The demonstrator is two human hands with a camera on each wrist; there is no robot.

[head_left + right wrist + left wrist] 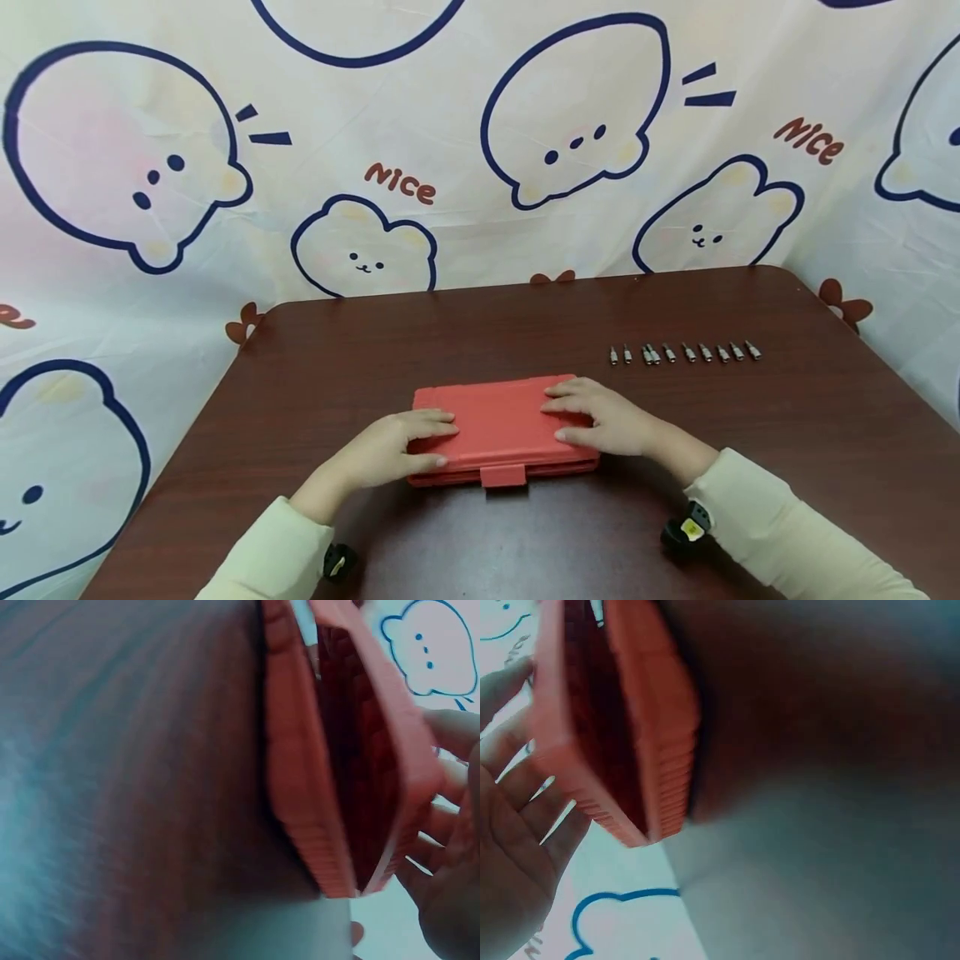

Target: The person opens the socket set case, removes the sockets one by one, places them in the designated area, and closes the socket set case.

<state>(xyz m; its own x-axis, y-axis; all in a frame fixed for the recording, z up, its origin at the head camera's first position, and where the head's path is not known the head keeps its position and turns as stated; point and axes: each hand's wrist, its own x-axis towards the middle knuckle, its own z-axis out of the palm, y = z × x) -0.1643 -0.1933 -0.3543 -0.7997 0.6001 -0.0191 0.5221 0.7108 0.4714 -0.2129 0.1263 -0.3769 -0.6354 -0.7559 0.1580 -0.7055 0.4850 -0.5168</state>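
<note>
A red plastic case [495,417] lies on the table, its front latch tab [503,476] hanging at the near edge. My left hand [393,447] rests on the left end of the lid with fingers stretched out. On the right end, my right hand [603,417] lies with spread fingers on the lid. From the side, the left wrist view has a gap between the lid [551,727] and the ribbed base [667,750]. A similar gap shows in the right wrist view beside the lid [409,761]. What lies inside is too dark to tell.
A row of several small metal bits [690,353] lies behind and right of the case on the dark brown table [330,358]. A white cloth with bear drawings [450,233] hangs behind the table. Black wrist devices [686,529] sit at both sleeves.
</note>
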